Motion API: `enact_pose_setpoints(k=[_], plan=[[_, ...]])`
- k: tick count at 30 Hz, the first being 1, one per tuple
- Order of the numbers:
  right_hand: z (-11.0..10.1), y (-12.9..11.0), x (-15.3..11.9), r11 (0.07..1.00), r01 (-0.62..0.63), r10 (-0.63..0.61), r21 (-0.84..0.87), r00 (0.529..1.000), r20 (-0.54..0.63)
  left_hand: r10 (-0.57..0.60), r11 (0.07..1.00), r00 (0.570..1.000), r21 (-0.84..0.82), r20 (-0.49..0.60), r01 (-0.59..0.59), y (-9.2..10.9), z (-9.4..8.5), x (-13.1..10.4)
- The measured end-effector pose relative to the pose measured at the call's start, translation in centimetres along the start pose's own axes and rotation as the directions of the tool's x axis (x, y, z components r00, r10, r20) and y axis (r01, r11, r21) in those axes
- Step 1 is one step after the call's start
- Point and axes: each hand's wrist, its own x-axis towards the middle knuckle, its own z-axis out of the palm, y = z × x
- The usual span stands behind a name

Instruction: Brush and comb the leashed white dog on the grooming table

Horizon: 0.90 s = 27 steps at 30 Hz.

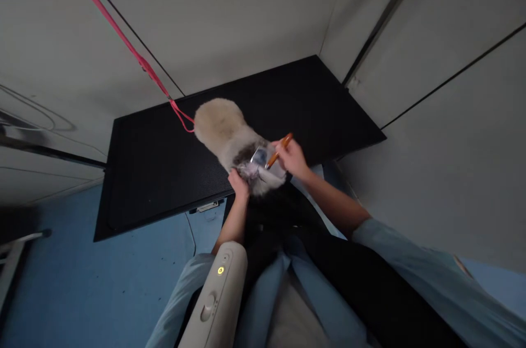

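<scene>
So your right hand [294, 158] has its fingers wrapped around the orange-handled brush [272, 161], brush head right at the fur. Your left hand [240, 183] is against the furry animal [224, 126]'s side, fingers half lost in fluff, so can't tell how tight. Animal's stretched from the black table [304, 96]'s near edge toward the far one, pink leash [148, 67] at its far end.

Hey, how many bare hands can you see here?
2: the bare left hand against the furry cream-and-grey animal, and the bare right hand holding the orange-handled brush with a flat head.
</scene>
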Motion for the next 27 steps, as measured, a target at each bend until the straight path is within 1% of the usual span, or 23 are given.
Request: enact_pose_setpoints(k=[2,3,4,5,6,7,8,9,11,12,15,16,17,18,19,20,21,22,23,24,25,26,27], plan=[[-0.2,-0.1,0.9,0.995,0.097,-0.093,0.002,0.966,-0.241,0.002,1.0,1.0,-0.022,0.0,-0.002,-0.4,0.0,-0.1],[-0.4,-0.1,1.1,0.991,0.135,-0.128,0.007,0.953,-0.276,0.004,1.0,0.999,-0.029,0.033,-0.003,-0.5,0.1,-0.1],[-0.5,0.1,1.1,0.988,0.151,-0.144,0.012,0.963,-0.228,0.007,0.999,0.997,-0.04,0.072,-0.004,-0.7,0.1,-0.2],[-0.6,0.3,1.0,0.991,0.136,-0.133,0.015,0.984,-0.12,0.009,0.999,0.994,-0.052,0.112,-0.003,-0.8,0.3,-0.3],[-0.7,0.6,0.8,0.996,0.094,-0.094,0.008,0.996,-0.004,0.008,0.998,0.989,-0.063,0.145,0.001,-0.9,0.4,-0.3],[-0.6,0.8,0.5,0.999,0.042,-0.042,-0.006,0.997,0.068,0.005,0.997,0.986,-0.073,0.169,0.007,-1.0,0.6,-0.3],[-0.5,1.0,0.2,1.0,0.002,0.0,-0.018,0.998,0.063,0.002,0.996,0.983,-0.083,0.184,0.013,-1.1,0.8,-0.4],[-0.2,1.2,-0.1,1.0,-0.017,0.017,-0.021,1.0,-0.004,0.003,0.995,0.982,-0.094,0.189,0.016,-1.1,1.0,-0.4],[0.3,1.4,-0.7,1.0,0.02,-0.021,-0.005,0.987,-0.16,0.005,0.993,0.981,-0.115,0.192,0.017,-1.2,1.3,-0.4],[0.5,1.4,-1.0,0.999,0.05,-0.05,-0.003,0.987,-0.155,0.002,0.992,0.981,-0.127,0.193,0.023,-1.2,1.5,-0.5],[0.3,1.1,-1.0,0.998,0.046,-0.044,-0.037,0.997,0.065,-0.018,0.99,0.985,-0.135,0.172,0.041,-0.9,1.6,-0.6],[-0.2,1.0,-0.6,0.998,0.032,-0.029,-0.057,0.998,0.059,-0.021,0.991,0.988,-0.124,0.152,0.04,-0.7,1.6,-0.7],[-0.8,0.9,-0.2,0.997,0.029,-0.031,-0.073,0.999,-0.02,-0.019,0.993,0.991,-0.109,0.133,0.033,-0.6,1.5,-0.8],[-1.4,0.8,0.2,0.996,0.045,-0.057,-0.083,0.986,-0.154,-0.013,0.995,0.993,-0.093,0.121,0.025,-0.5,1.5,-0.9],[-1.9,0.6,0.5,0.993,0.074,-0.098,-0.09,0.953,-0.288,-0.009,0.997,0.993,-0.078,0.117,0.019,-0.5,1.5,-0.9],[-2.2,0.5,0.6,0.989,0.108,-0.136,-0.096,0.92,-0.368,-0.01,0.997,0.993,-0.07,0.119,0.019,-0.4,1.5,-0.9],[-2.3,0.4,0.5,0.986,0.134,-0.16,-0.098,0.921,-0.355,-0.017,0.998,0.992,-0.066,0.126,0.025,-0.4,1.5,-0.9],[-2.2,0.3,0.2,0.986,0.141,-0.161,-0.093,0.953,-0.258,-0.027,0.997,0.99,-0.064,0.138,0.036,-0.4,1.5,-0.9],[-2.0,0.3,-0.1,0.989,0.125,-0.134,-0.084,0.984,-0.118,-0.038,0.997,0.989,-0.062,0.145,0.047,-0.4,1.6,-0.8],[-1.7,0.4,-0.4,0.993,0.09,-0.09,-0.077,0.996,0.008,-0.048,0.997,0.988,-0.06,0.148,0.058,-0.4,1.6,-0.8],[-1.4,0.5,-0.6,0.996,0.053,-0.048,-0.072,0.997,0.067,-0.053,0.996,0.987,-0.058,0.149,0.063,-0.4,1.6,-0.7],[-1.2,0.6,-0.6,0.998,0.028,-0.026,-0.063,0.999,0.039,-0.051,0.996,0.987,-0.058,0.149,0.061,-0.4,1.6,-0.6],[-1.1,0.7,-0.6,0.998,0.026,-0.029,-0.05,0.998,-0.063,-0.043,0.997,0.986,-0.058,0.162,0.053,-0.4,1.5,-0.5]])
